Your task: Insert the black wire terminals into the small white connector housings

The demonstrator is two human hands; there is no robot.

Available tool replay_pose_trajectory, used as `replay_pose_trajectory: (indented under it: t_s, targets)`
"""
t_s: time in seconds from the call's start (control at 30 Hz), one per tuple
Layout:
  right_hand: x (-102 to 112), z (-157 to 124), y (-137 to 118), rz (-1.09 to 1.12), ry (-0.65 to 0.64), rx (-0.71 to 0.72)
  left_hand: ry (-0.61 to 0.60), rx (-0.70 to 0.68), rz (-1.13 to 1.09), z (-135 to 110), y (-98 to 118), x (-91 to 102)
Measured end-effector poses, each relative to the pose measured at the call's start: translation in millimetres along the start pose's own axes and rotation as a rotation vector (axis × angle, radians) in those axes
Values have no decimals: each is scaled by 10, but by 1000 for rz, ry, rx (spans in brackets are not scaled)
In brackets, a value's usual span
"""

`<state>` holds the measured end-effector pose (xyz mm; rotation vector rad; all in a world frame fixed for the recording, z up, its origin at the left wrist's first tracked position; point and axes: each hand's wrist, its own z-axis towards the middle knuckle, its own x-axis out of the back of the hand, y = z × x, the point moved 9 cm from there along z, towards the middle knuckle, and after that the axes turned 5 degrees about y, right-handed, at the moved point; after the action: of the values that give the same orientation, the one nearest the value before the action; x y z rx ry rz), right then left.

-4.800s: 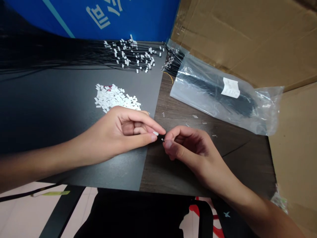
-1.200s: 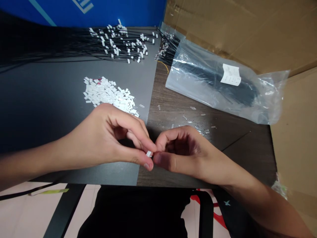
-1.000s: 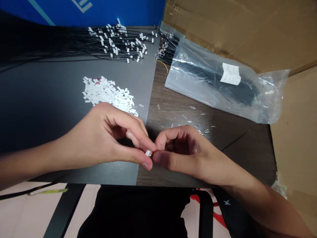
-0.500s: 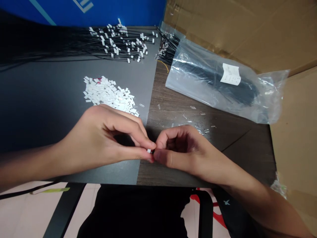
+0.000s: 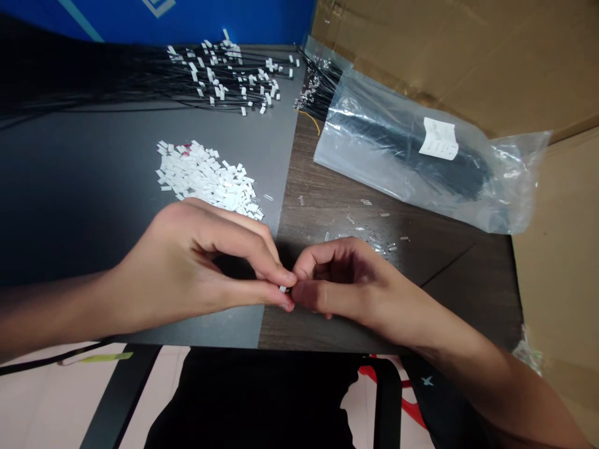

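My left hand (image 5: 201, 268) and my right hand (image 5: 346, 280) meet fingertip to fingertip above the table's near edge. Between thumb and forefinger of the left hand is a small white connector housing (image 5: 283, 289). The right hand is pinched against that housing; what it holds is hidden by its fingers. A heap of loose white housings (image 5: 206, 178) lies just behind my left hand on the dark mat (image 5: 93, 187).
Black wires with white housings fitted (image 5: 224, 72) are spread along the mat's far side. A clear plastic bag of black wires (image 5: 412, 153) lies at the right, with bare terminals sticking out. Small clear scraps (image 5: 365, 221) dot the wooden table. Cardboard walls stand behind and to the right.
Both hands have stayed together at the near edge. The left thumb and forefinger have closed further over the white housing, so less of it shows.
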<state>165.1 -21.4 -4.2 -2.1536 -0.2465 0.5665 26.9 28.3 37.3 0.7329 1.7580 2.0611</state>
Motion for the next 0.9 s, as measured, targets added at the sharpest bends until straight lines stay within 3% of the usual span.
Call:
replay_pose_trajectory:
  t_s: [0.47, 0.9]
  targets:
    - [23, 25, 88, -1, -34, -71, -13, -5, 6, 12, 12, -23]
    - [4, -9, 9, 20, -16, -2, -23, 5, 22, 6, -20, -18]
